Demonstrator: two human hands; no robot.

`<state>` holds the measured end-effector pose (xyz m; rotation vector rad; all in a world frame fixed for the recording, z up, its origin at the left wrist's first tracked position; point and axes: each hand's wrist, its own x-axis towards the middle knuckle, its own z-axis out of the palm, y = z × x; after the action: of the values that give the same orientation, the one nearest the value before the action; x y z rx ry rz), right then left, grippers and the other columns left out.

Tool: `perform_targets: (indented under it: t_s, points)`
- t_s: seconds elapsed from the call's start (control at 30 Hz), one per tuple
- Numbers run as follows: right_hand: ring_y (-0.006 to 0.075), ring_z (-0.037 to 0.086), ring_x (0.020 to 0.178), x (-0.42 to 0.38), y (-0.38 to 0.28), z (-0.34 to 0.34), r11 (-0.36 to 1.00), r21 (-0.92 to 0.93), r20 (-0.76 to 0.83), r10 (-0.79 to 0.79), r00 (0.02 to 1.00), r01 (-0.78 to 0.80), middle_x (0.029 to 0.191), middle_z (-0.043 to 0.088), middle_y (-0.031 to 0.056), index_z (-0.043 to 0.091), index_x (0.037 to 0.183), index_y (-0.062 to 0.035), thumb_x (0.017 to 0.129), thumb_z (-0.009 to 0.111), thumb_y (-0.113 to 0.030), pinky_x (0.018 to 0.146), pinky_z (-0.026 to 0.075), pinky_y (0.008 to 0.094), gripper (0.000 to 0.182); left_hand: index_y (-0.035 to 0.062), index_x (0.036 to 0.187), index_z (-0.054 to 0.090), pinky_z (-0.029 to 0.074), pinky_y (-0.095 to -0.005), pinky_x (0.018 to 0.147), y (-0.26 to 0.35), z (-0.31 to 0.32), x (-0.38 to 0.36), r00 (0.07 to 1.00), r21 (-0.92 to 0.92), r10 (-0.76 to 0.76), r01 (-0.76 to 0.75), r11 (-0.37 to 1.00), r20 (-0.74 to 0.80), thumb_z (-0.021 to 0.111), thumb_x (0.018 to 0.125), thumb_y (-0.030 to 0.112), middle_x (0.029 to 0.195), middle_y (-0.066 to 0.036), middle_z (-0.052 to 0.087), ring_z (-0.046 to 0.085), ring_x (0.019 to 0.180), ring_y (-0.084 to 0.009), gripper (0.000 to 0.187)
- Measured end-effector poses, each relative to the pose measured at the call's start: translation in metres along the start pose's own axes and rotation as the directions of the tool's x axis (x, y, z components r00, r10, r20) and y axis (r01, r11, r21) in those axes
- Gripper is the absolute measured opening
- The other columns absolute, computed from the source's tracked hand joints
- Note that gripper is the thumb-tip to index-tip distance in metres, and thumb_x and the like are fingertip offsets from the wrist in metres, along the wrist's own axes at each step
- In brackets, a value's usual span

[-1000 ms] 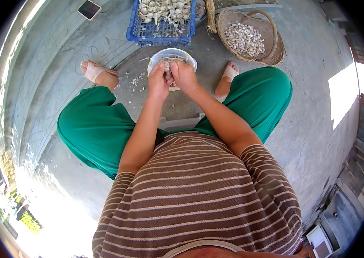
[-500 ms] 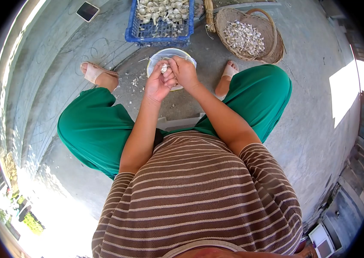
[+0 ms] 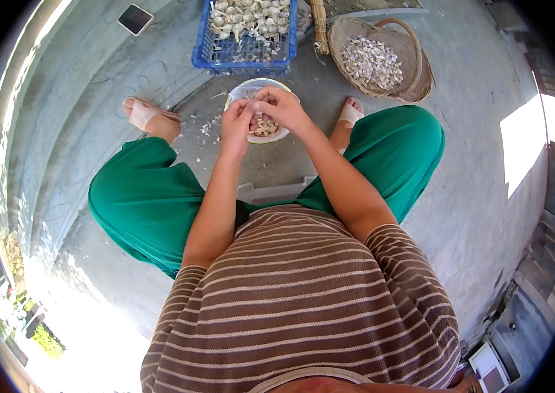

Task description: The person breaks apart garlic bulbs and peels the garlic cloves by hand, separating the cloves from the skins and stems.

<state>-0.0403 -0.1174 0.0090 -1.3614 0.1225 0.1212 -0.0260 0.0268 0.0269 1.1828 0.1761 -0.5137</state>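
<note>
Over a white bowl (image 3: 285,133) between my feet, my two hands meet at the fingertips. A small piece of garlic (image 3: 256,106) is pinched between them. My left hand (image 3: 236,123) has its fingers closed on it from the left. My right hand (image 3: 282,109) closes on it from the right, its fingers bent. Inside the bowl, below the fingers, lie garlic cloves and peel (image 3: 264,126). The far part of the bowl is partly hidden behind my hands.
A blue crate (image 3: 245,65) of garlic bulbs stands beyond the bowl. A wicker basket (image 3: 420,75) of cloves sits at the right, beside a straw bundle (image 3: 320,26). A dark-screened device (image 3: 135,19) lies at the upper left. Peel scraps (image 3: 207,128) litter the floor.
My left hand has turned from palm-up, with garlic showing in it, to fingertips meeting those of my right hand. More of the bowl's contents now shows.
</note>
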Motion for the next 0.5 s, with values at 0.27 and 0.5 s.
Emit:
perform_targets:
  t_s: [0.27,0.5]
  points:
    - [0.0059,0.054,0.059,-0.006,-0.019,-0.001,0.984,0.083,0.098,0.152,0.984,-0.16,0.073,0.059,0.0003,0.061,0.088,-0.0034,0.085,0.065,-0.015,0.05,0.043,0.019,0.012,0.006,0.082,0.054,0.036,-0.0219,0.05,-0.007,-0.012,0.005,0.998,-0.021,0.024,-0.022,1.0,0.063,0.058,0.089,0.016,0.067,0.0,0.051,0.044,0.057,-0.0069,0.013]
    - [0.0081,0.053,0.058,-0.008,-0.021,0.001,0.907,0.398,-0.024,0.161,0.987,-0.138,0.075,0.059,0.0021,0.059,0.092,-0.0027,0.089,0.058,-0.013,0.05,0.045,0.0209,0.011,0.0046,0.088,0.057,0.042,-0.0241,0.054,0.0,-0.002,0.001,0.998,-0.174,0.057,-0.05,0.984,0.034,0.057,0.089,0.012,0.072,-0.002,0.055,0.049,0.061,-0.0101,0.008]
